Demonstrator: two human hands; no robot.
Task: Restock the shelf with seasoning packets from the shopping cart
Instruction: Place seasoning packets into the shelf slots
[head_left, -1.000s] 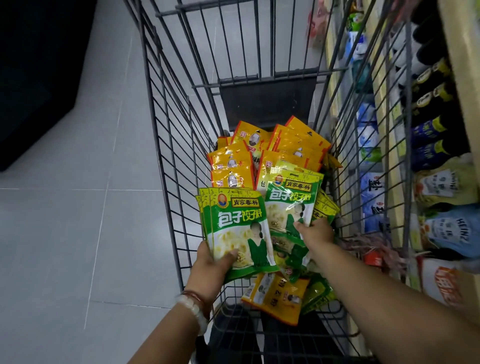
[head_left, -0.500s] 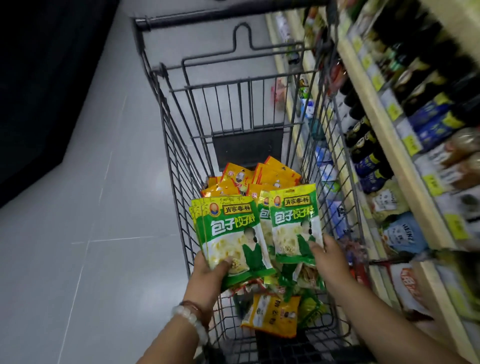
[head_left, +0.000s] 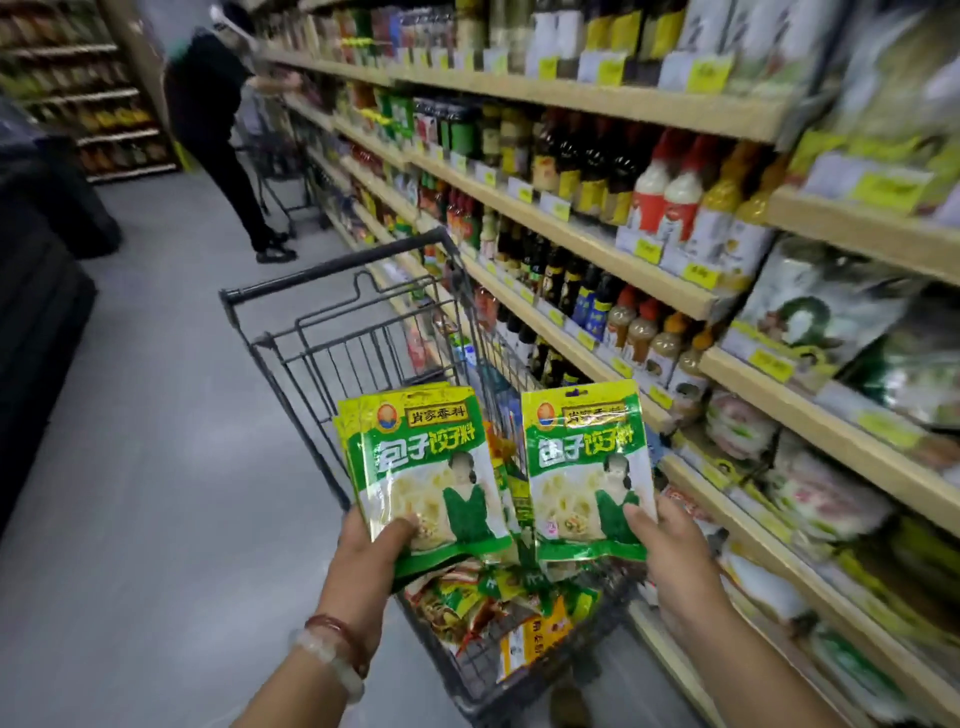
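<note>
Green-and-white seasoning packets printed with a dumpling picture are in both hands above the dark wire shopping cart (head_left: 332, 332), the one landmark for everything here. In the head view, the left hand (head_left: 371, 558) grips a small fanned stack of these packets (head_left: 423, 467) by its bottom edge, thumb curled over the front, over the cart's left side. The right hand (head_left: 670, 551) pinches a single matching packet (head_left: 587, 467) at its lower corner, thumb on the face, over the cart's right side.

Half a second ago both sets were low inside the basket; now they are lifted clear of it and the gaze has swung up to the wooden shelving (head_left: 613, 236) right of the cart. That suggests picking is done and placing comes next. Loose yellow and green packets (head_left: 519, 608) remain in the cart's bottom, so more trips are likely.
</note>
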